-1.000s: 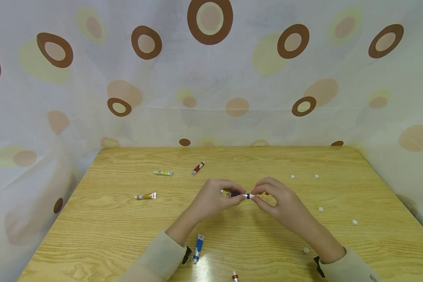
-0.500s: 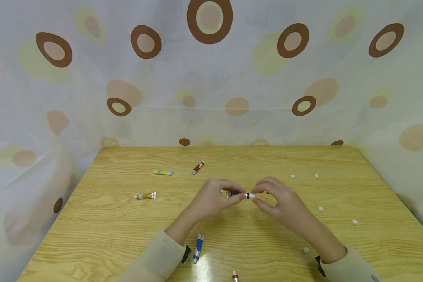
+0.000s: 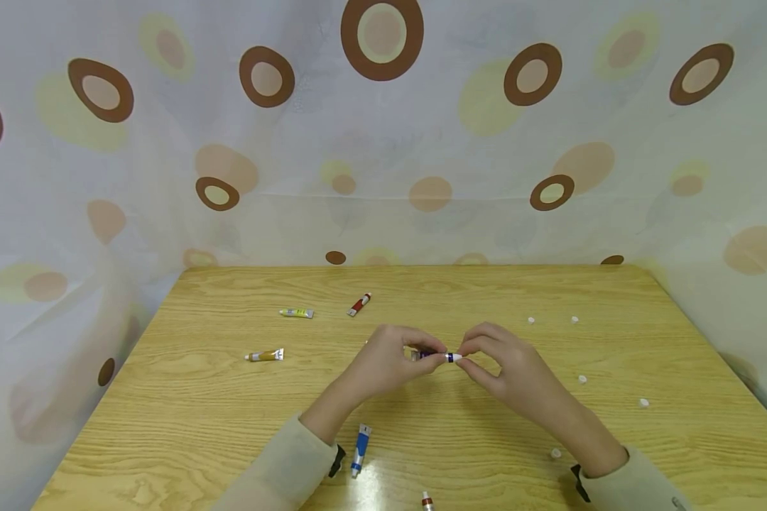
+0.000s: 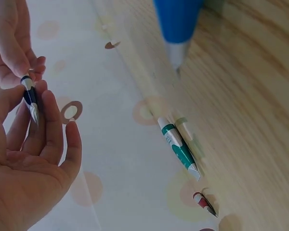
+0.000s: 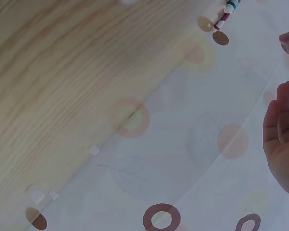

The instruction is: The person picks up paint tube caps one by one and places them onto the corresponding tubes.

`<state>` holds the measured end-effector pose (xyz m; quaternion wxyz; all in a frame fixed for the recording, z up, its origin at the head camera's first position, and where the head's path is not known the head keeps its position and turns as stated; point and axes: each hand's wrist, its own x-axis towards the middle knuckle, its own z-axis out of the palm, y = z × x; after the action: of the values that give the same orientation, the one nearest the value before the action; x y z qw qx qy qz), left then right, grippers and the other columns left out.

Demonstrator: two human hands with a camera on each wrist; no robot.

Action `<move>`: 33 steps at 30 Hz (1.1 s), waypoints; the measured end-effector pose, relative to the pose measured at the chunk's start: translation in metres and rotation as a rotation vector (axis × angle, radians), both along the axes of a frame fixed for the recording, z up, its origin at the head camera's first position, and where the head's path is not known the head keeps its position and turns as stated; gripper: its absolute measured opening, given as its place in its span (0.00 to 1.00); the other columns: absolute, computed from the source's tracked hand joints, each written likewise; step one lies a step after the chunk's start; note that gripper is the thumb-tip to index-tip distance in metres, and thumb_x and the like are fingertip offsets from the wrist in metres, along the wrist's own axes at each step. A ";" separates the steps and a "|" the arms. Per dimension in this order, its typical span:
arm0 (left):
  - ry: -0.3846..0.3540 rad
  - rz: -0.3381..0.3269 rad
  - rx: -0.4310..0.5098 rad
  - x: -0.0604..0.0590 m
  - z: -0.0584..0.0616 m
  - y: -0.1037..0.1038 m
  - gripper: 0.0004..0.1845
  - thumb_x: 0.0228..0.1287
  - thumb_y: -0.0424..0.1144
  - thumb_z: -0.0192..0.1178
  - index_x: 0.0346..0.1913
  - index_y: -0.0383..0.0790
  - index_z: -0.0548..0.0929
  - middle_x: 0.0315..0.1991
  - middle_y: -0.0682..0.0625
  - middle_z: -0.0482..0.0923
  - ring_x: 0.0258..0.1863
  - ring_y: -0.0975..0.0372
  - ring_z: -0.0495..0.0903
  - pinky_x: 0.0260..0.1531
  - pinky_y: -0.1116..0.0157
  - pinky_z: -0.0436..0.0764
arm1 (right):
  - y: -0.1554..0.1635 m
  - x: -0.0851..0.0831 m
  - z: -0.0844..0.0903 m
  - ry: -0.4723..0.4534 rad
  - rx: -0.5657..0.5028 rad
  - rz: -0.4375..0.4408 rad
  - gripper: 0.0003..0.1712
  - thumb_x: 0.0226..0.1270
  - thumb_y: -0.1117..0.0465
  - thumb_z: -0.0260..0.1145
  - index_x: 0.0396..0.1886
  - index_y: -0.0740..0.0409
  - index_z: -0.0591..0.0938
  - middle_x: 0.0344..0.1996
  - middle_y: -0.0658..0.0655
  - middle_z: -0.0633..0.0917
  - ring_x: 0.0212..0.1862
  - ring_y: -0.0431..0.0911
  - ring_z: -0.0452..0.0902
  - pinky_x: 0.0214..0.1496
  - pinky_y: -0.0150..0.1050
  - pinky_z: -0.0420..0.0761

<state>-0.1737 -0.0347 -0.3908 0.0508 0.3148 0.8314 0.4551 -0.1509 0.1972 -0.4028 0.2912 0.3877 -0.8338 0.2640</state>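
Observation:
Over the middle of the wooden table (image 3: 198, 397), both hands hold one small dark blue tube (image 3: 436, 353) level between them. My left hand (image 3: 422, 358) pinches the tube's body between thumb and fingers. My right hand (image 3: 469, 355) pinches the white cap (image 3: 456, 357) at the tube's right end. In the left wrist view the left hand (image 4: 36, 115) grips the dark tube (image 4: 31, 98) upright, and the right hand's fingertips (image 4: 14, 57) close on its cap end. The right wrist view shows only part of the right hand (image 5: 282, 139) at the frame's edge.
Loose tubes lie on the table: ochre (image 3: 265, 355), yellow (image 3: 296, 313), red (image 3: 358, 304), blue (image 3: 360, 448) near my left sleeve, and one at the near edge (image 3: 426, 501). Several small white caps (image 3: 581, 379) are scattered on the right. A spotted curtain (image 3: 383, 142) surrounds the table.
Both hands keep their grip on the tube in the same place. Only the fingers have shifted slightly.

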 end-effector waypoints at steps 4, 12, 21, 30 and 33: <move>0.084 -0.016 -0.032 0.000 -0.001 0.002 0.07 0.70 0.38 0.68 0.46 0.42 0.92 0.40 0.52 0.91 0.35 0.70 0.81 0.37 0.75 0.80 | 0.000 0.000 0.000 -0.008 0.013 -0.025 0.13 0.52 0.72 0.79 0.34 0.55 0.86 0.39 0.49 0.85 0.40 0.41 0.82 0.48 0.21 0.78; 0.461 -0.021 -0.150 0.002 -0.003 0.007 0.05 0.64 0.37 0.72 0.41 0.41 0.92 0.36 0.52 0.90 0.31 0.69 0.83 0.36 0.77 0.81 | 0.000 0.001 -0.002 -0.022 0.029 -0.051 0.14 0.50 0.71 0.80 0.33 0.54 0.86 0.39 0.48 0.84 0.39 0.40 0.82 0.45 0.23 0.80; 0.931 0.046 -0.273 0.004 -0.002 0.008 0.06 0.57 0.42 0.78 0.35 0.47 0.93 0.35 0.57 0.90 0.36 0.67 0.88 0.43 0.69 0.83 | -0.003 0.003 -0.001 -0.098 0.001 -0.042 0.12 0.55 0.71 0.78 0.33 0.53 0.85 0.38 0.47 0.85 0.39 0.38 0.81 0.43 0.26 0.81; 0.866 0.048 -0.279 0.005 0.000 0.006 0.04 0.57 0.40 0.78 0.35 0.47 0.93 0.34 0.58 0.90 0.35 0.68 0.87 0.44 0.67 0.84 | -0.005 0.004 -0.003 -0.067 0.014 -0.084 0.11 0.52 0.69 0.80 0.33 0.55 0.87 0.37 0.49 0.85 0.38 0.41 0.83 0.39 0.38 0.86; 0.817 0.041 -0.288 0.006 0.002 0.005 0.03 0.59 0.40 0.76 0.36 0.47 0.94 0.35 0.57 0.90 0.34 0.68 0.87 0.44 0.67 0.83 | -0.005 0.004 -0.003 0.027 0.041 -0.085 0.12 0.50 0.67 0.81 0.33 0.57 0.87 0.37 0.50 0.86 0.38 0.43 0.83 0.39 0.40 0.87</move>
<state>-0.1682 -0.0293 -0.3889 -0.2482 0.4422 0.8443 0.1733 -0.1473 0.1919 -0.4060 0.3054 0.3612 -0.8507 0.2291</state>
